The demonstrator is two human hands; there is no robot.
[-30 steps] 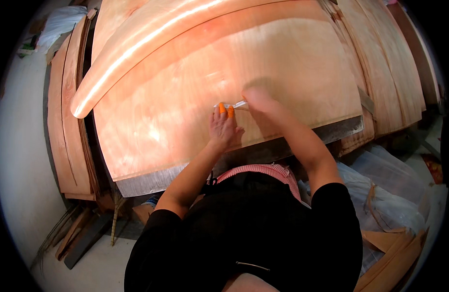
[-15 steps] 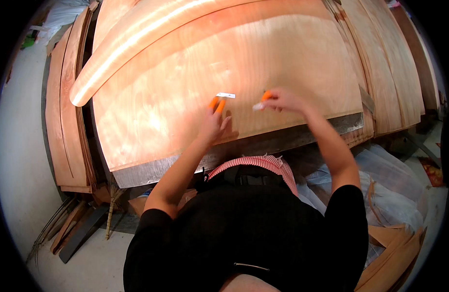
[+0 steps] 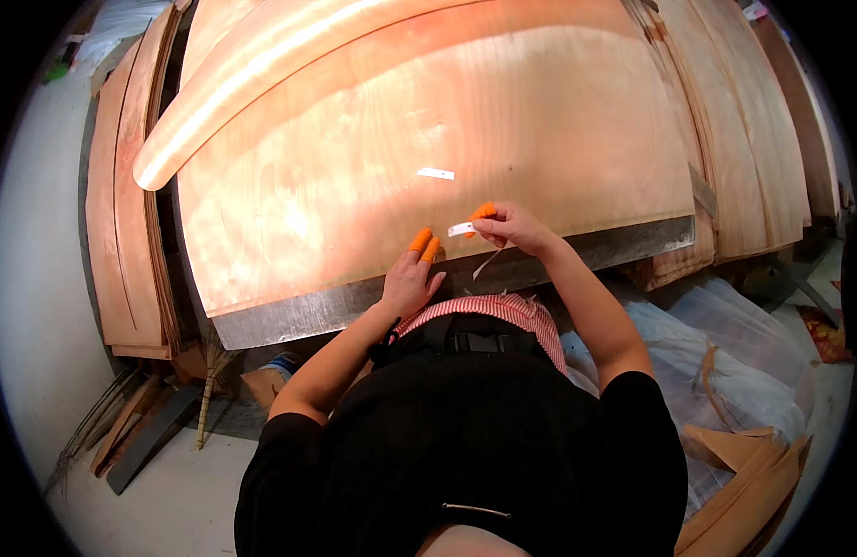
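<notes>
A pale wood veneer sheet lies before me, its far part rolled up. On it rests a short white strip with a dark spot, beyond my hands. My left hand has orange covers on two fingertips; its fingers are stretched out over the sheet's near edge, holding nothing. To its right, my right hand, also with orange finger covers, pinches another small white strip above the sheet. A thin pale sliver hangs below this hand; what holds it is hidden.
A grey metal edge runs along the near side of the veneer. Stacks of veneer stand left and right. Clear plastic sheeting is heaped at the lower right. A broom stands at the lower left.
My left hand has drawn back toward me from the strip lying on the veneer. My right hand has come nearer and leftward, with a white strip pinched in its fingers.
</notes>
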